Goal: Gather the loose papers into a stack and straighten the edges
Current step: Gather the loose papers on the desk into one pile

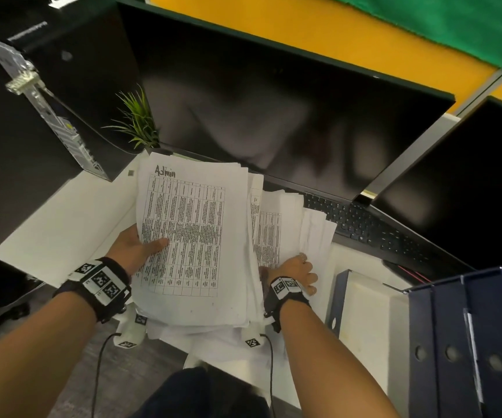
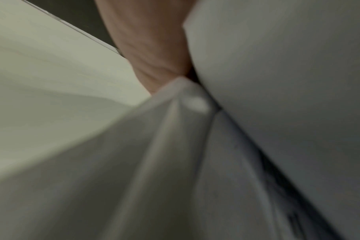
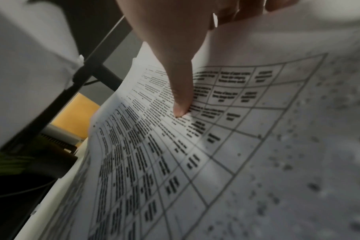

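The left hand [image 1: 136, 247] grips the left edge of a thick, uneven stack of papers [image 1: 195, 236], thumb lying across the top sheet, a printed table headed "Admin", with the fingers hidden beneath. The right hand [image 1: 299, 271] holds the stack's right side, thumb [image 3: 180, 91] pressed on a printed sheet and fingers curled behind fanned, misaligned pages. The stack lies between both hands, above the white tabletop [image 1: 63, 224]. Beyond it are a black keyboard [image 1: 373, 227] and dark monitor [image 1: 274, 116]; blue binders [image 1: 470, 342] stand right of the right hand.
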Available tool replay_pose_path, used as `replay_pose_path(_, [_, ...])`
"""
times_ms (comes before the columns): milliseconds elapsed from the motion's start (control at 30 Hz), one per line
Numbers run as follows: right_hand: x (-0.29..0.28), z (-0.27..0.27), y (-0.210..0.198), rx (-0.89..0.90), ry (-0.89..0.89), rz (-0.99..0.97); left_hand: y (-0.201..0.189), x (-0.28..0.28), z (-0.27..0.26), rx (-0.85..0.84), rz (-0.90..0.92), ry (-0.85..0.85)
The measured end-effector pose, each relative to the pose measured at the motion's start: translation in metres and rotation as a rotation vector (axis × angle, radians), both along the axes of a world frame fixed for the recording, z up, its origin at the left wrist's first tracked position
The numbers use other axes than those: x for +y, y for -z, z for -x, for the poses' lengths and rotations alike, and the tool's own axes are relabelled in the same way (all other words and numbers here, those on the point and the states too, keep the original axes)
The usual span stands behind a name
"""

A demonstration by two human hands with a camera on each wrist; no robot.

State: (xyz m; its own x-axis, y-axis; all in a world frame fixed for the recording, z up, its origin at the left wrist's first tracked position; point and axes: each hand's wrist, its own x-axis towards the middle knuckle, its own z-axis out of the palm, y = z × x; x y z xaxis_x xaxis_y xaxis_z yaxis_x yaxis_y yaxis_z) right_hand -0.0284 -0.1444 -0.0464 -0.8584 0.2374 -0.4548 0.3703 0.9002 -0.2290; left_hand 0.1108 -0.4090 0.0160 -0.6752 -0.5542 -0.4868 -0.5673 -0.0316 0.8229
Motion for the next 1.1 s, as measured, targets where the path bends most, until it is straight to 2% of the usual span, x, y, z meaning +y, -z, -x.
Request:
replay_pose_path(167, [0.003,-0.002,-0.007,0.178,-0.100,-0.011,0.001,-0.006,-0.001,0.007,0.005,0.014])
replay_pose_path(233, [0.002,-0.003,-0.006,0.156,-0.056,0.149,0.002,-0.008,-0.003,0.008,-0.003,0.003])
replay_pose_path(300, [0.004,-0.003,-0.008,0.102,0.070,0.348,0.004,-0.010,-0.004,0.000,0.003,-0.002])
replay_pose_path(400, [0.018,-0.002,-0.026,0.113,0.117,0.423,0.007,-0.012,-0.004,-0.021,0.008,-0.010])
replay_pose_path(467, [0.033,0.001,-0.049,0.193,0.057,0.418,0.007,-0.009,-0.002,-0.033,-0.001,-0.005])
replay_pose_path(633, [0.073,0.007,-0.131,0.518,-0.186,0.255,0.015,0.016,0.006,-0.112,-0.019,0.062])
replay_pose_path(733, [0.091,0.009,-0.188,0.755,-0.214,0.298,0.027,0.034,0.016,-0.151,0.027,0.100])
replay_pose_path(833, [0.094,0.015,-0.225,0.885,-0.187,0.440,0.035,0.052,0.023,-0.124,0.068,0.104])
replay_pose_path(1000, [0.094,0.027,-0.238,0.856,-0.092,0.648,0.038,0.076,0.035,-0.141,0.171,0.125])
replay_pose_path(1100, [0.085,0.031,-0.228,0.742,-0.112,0.744,0.042,0.070,0.035,-0.107,0.091,0.099])
